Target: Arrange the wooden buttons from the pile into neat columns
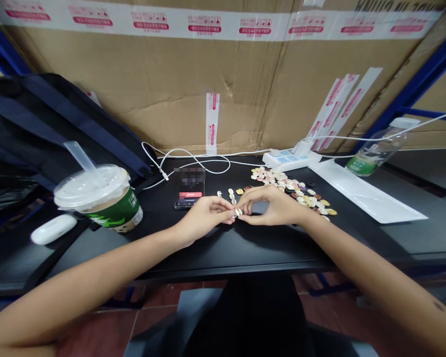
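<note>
My left hand [204, 214] and my right hand [273, 204] meet over the black table [226, 243], fingertips pinching one small pale button [238, 212] between them. A short row of a few buttons [232, 194] lies just beyond my fingers. A pile of several coloured buttons [297, 191] spreads to the right of my right hand.
A phone [189, 191] lies left of the buttons. A lidded drink cup with straw [100, 198] and a white earbud case [54, 229] sit at the left by a dark bag [52, 124]. A power strip [292, 158], white cables, a white sheet [367, 193] and a plastic bottle [379, 148] stand at right; cardboard boxes behind.
</note>
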Tool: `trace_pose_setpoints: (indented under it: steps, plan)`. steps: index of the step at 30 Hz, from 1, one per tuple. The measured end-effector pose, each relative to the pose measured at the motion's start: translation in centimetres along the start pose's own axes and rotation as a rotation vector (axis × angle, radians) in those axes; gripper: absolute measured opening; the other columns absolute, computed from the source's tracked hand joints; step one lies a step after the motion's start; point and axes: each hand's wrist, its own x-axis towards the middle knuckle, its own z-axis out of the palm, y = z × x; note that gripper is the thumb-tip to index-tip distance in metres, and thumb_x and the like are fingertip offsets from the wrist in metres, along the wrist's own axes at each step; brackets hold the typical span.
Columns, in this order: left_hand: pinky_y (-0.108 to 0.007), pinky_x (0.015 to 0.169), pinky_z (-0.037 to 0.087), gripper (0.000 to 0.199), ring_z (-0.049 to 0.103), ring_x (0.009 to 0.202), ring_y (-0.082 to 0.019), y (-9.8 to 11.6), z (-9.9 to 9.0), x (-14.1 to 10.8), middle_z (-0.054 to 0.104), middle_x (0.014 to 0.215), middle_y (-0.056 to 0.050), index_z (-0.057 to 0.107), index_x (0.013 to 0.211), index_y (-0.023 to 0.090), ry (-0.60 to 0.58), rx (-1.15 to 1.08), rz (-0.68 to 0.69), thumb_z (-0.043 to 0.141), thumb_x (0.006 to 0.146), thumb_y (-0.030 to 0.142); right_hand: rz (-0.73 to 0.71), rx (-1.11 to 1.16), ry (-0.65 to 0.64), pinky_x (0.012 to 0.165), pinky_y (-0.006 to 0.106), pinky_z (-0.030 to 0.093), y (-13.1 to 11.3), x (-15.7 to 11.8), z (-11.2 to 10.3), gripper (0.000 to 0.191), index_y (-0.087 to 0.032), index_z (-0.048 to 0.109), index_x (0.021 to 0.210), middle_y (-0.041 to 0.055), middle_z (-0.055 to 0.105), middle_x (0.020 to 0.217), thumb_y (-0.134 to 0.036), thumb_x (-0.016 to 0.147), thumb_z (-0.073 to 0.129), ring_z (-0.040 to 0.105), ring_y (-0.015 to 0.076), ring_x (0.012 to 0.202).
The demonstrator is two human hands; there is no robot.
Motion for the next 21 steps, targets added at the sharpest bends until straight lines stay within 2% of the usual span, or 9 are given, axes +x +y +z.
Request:
trace_pose_setpoints:
  steps: [9,14,21]
  plan:
    - [-0.028,0.083,0.055,0.014,0.068,0.077,-0.013,0.29,-0.03,0.03,0.072,0.077,-0.005,0.07,0.089,0.008,0.003,-0.007,0.004,0.075,0.078,0.016,0.021,-0.012,0.006,0.067,0.027,0.059,0.32,-0.25,-0.2,0.017,-0.014,0.074,0.095,0.0052,0.071,0.082,-0.019,0.079,0.072,0.066,0.0134,0.068]
    - [-0.029,0.084,0.055,0.016,0.069,0.078,-0.013,0.09,-0.11,0.07,0.073,0.078,-0.004,0.07,0.089,0.009,-0.006,-0.033,0.007,0.077,0.077,0.018,-0.024,-0.01,0.021,0.067,0.029,0.059,0.41,-0.13,0.06,0.017,-0.014,0.075,0.096,0.0052,0.071,0.081,-0.02,0.08,0.072,0.066,0.0142,0.068]
    - [-0.029,0.084,0.056,0.017,0.071,0.078,-0.014,-0.07,-0.32,0.24,0.075,0.078,-0.005,0.072,0.086,0.01,-0.015,-0.045,0.025,0.081,0.075,0.019,-0.085,0.005,0.052,0.066,0.029,0.059,0.67,-0.1,0.21,0.007,-0.015,0.073,0.085,0.0067,0.072,0.083,-0.02,0.082,0.073,0.066,0.0139,0.068]
